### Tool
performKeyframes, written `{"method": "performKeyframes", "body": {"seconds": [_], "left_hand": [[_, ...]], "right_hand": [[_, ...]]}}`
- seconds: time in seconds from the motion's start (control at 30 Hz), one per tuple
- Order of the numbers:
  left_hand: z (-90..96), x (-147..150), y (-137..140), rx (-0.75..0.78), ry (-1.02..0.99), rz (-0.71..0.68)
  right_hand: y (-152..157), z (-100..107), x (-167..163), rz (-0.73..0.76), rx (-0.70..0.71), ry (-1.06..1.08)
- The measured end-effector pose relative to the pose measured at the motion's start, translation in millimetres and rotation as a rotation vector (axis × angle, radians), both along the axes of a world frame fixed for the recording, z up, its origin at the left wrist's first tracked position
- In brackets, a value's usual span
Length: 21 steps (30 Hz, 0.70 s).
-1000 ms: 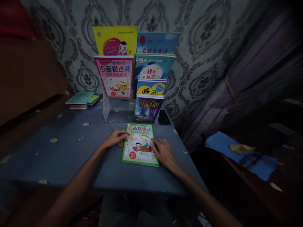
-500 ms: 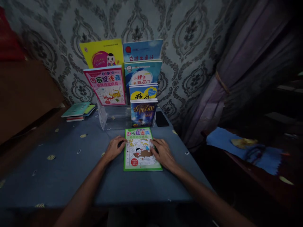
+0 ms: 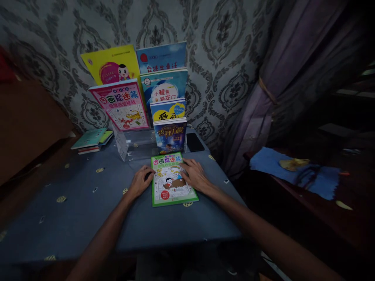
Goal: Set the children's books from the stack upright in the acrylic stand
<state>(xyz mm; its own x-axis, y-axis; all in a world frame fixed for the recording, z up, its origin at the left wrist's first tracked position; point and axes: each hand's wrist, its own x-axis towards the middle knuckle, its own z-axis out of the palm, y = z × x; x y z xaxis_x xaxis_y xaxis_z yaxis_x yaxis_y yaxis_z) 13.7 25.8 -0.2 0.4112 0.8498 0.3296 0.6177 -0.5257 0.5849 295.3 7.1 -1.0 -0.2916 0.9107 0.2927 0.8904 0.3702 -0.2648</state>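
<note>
A picture book (image 3: 175, 191) with a green border lies flat on the table, its front cover facing up. My left hand (image 3: 141, 180) rests at its left edge, fingers bent and thumb apart from them, the tips touching the edge. Across the right edge, my right hand (image 3: 195, 175) lies with its fingers spread on the cover, hiding part of the picture. Just behind this book stands a clear acrylic rack (image 3: 121, 145) of upright books. A pink book (image 3: 121, 107) is in its left side, and a dark blue book (image 3: 170, 136) is front right.
Further back in the rack are a yellow book (image 3: 111, 58), a light blue book (image 3: 172, 54) and others. A small book stack (image 3: 90, 139) lies left. A black phone-like slab (image 3: 195, 142) lies right of the rack. Beyond the table's right edge are a curtain (image 3: 254, 113) and blue cloth (image 3: 266, 162).
The camera view has shifted. My right hand has slid a little up and inward over the cover, and the green-bordered book is turned slightly. My left hand stays at the left edge.
</note>
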Motion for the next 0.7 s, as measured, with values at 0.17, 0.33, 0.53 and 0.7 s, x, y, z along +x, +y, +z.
{"method": "performKeyframes", "body": {"seconds": [0.17, 0.33, 0.53, 0.7], "left_hand": [[-0.5, 9, 3, 0.091, 0.098, -0.009], [-4.8, 16, 13, 0.108, 0.151, -0.026], [-8.9, 17, 19, 0.097, 0.204, 0.003], [-8.1, 19, 18, 0.102, 0.212, 0.005]], "right_hand": [[31, 3, -5, 0.07, -0.034, 0.031], [48, -2, -3, 0.037, -0.052, 0.06], [53, -10, 0, 0.015, -0.068, 0.073], [57, -15, 1, -0.001, -0.07, 0.052]]}}
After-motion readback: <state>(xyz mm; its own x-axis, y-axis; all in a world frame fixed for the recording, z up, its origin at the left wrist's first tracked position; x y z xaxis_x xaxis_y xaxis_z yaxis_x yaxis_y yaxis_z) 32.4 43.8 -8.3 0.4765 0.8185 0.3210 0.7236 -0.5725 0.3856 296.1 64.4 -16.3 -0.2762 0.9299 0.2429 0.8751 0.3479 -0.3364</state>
